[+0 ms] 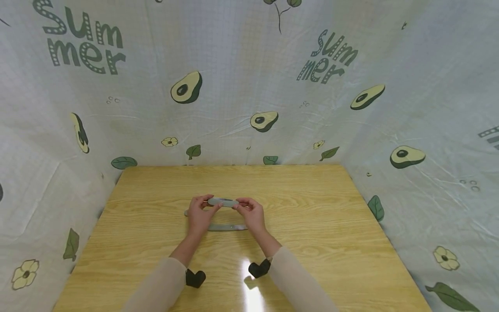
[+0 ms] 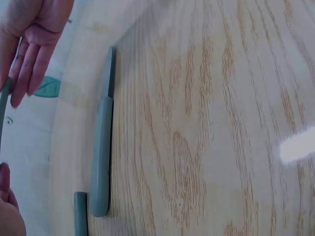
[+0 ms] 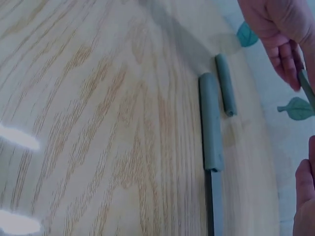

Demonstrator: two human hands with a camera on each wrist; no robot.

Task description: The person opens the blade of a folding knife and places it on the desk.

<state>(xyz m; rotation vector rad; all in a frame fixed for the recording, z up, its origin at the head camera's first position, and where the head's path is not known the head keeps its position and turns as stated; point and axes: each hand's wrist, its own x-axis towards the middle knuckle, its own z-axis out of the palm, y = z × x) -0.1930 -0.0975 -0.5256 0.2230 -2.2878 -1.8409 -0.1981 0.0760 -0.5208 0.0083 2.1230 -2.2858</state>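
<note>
Between my two hands is a flat, oblong grey-green piece (image 1: 223, 202) with rounded ends and a dark slit along its upper edge. My left hand (image 1: 199, 216) pinches its left end, and my right hand (image 1: 252, 214) pinches the right end. The piece looks like a handle or a folded tool; I cannot tell which. On the table nearer to me lies a knife (image 1: 226, 227) with a grey-green handle, its blade pointing right. Beyond its handle lies a shorter grey-green rod (image 3: 225, 86), mostly hidden behind my left hand in the head view.
The wooden table (image 1: 319, 225) carries a bright reflection near its front. A pale cloth (image 1: 234, 52) printed with avocados, leaves and lettering hangs behind it and along both sides. Each sleeve has a dark heart-shaped piece (image 1: 196, 278) at its cuff.
</note>
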